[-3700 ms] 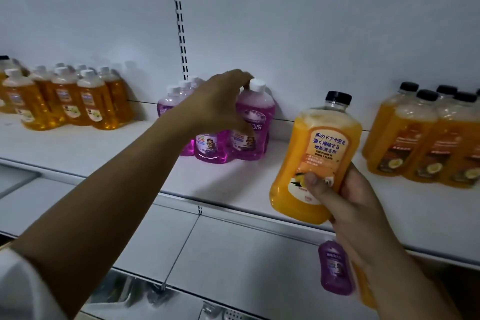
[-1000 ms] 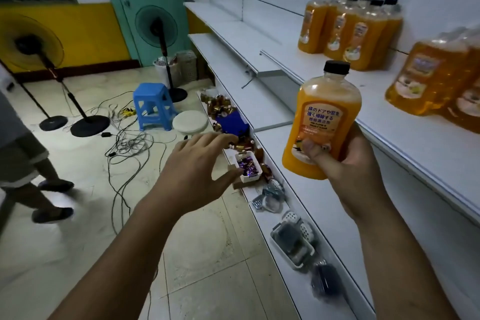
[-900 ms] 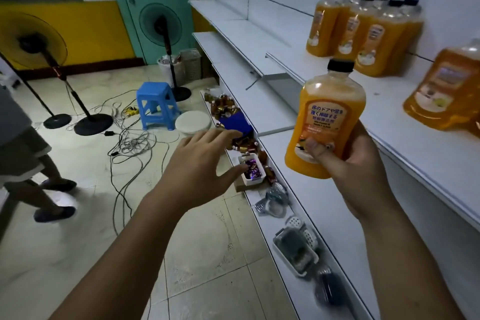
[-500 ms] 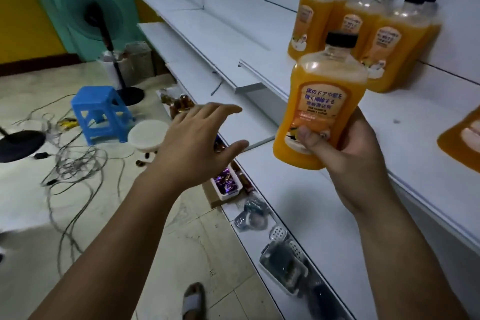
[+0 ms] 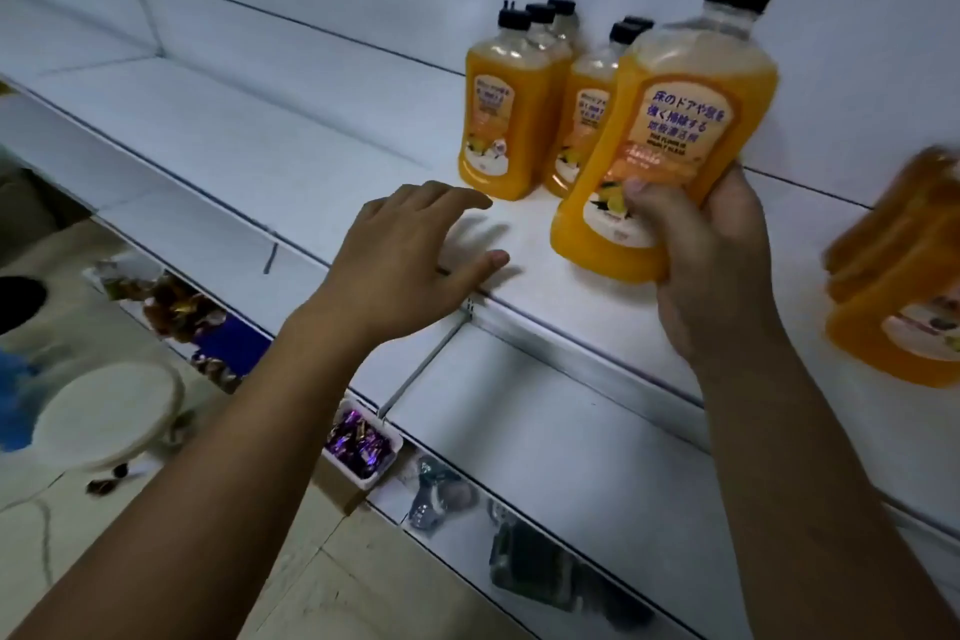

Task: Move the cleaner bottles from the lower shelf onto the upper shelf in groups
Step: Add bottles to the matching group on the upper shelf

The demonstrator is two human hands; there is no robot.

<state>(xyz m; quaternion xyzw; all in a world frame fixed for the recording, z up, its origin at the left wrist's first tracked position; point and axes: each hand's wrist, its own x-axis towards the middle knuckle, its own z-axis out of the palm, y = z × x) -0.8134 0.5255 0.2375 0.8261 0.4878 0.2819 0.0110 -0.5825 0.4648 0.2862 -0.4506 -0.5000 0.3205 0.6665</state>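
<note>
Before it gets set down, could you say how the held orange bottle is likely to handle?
The orange bottle looks nearly full, so probably heavy for its size. The right hand grips it without visible denting, so likely stiff. Being tall, it may tip if nudged.

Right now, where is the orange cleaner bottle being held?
In the head view, the orange cleaner bottle is right of centre in the right hand, tilted over the upper shelf, in front of the standing black-capped orange bottles.
</note>
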